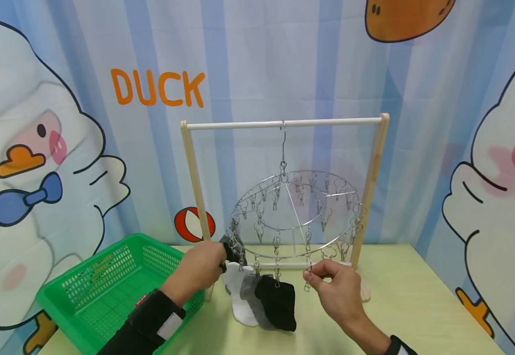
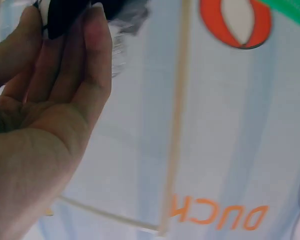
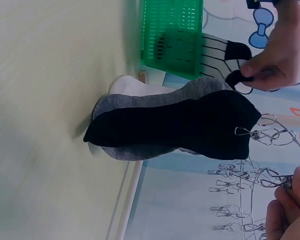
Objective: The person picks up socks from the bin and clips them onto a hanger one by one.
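Note:
My left hand (image 1: 201, 266) pinches the black end of a striped sock (image 3: 215, 52), white with black bands, beside the hanger's left rim. Dark cloth also shows between the fingertips in the left wrist view. My right hand (image 1: 339, 291) pinches a metal clip (image 1: 308, 283) at the front rim of a round wire sock hanger (image 1: 293, 229). Between the hands hang a black sock (image 1: 279, 303), a grey sock (image 3: 120, 102) partly behind it and a white sock (image 1: 241, 305). The black one is held by a clip; the others' clips are partly hidden.
The hanger hooks onto the white bar (image 1: 239, 125) of a wooden-sided stand (image 1: 370, 182). A green basket (image 1: 57, 301) stands at the left of the pale table (image 1: 399, 291). Several clips dangle round the rings. A duck-print curtain (image 1: 257, 59) covers the back.

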A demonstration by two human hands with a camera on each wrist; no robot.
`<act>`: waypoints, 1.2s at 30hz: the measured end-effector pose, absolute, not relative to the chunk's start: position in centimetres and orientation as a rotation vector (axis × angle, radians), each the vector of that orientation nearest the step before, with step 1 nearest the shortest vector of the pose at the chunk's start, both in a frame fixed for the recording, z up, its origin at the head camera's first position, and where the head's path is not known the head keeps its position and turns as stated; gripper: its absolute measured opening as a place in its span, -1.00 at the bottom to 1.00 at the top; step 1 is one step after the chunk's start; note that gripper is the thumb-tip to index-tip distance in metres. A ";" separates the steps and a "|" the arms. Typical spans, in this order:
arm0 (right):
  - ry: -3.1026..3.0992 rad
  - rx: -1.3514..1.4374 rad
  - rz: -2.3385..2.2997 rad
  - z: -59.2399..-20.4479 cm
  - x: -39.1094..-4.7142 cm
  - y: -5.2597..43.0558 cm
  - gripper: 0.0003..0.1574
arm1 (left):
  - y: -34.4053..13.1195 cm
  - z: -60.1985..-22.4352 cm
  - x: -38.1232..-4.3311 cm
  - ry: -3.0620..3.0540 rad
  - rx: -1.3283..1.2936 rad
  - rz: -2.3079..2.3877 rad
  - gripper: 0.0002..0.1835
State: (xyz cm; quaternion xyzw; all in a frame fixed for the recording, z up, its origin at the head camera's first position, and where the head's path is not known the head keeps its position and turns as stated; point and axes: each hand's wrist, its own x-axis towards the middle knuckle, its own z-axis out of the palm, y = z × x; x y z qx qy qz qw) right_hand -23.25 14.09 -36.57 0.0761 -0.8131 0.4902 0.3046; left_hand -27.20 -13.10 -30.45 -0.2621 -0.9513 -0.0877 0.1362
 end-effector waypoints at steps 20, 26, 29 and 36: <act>-2.132 0.238 1.263 -36.4 -23.2 14.0 -0.76 | -5.8 -27.4 -21.6 -2.825 -1.130 -0.243 -0.73; -2.102 0.254 1.243 -36.4 -23.1 14.2 -0.76 | -4.3 -27.6 -21.4 -2.850 -1.317 -0.301 -0.84; -2.088 0.280 1.241 -36.5 -23.1 14.2 -0.76 | -3.7 -28.6 -21.6 -2.807 -1.430 -0.390 -0.85; -2.099 0.297 1.259 -36.1 -23.0 14.0 -0.76 | -3.0 -31.0 -22.8 -2.674 -1.429 -0.571 -0.84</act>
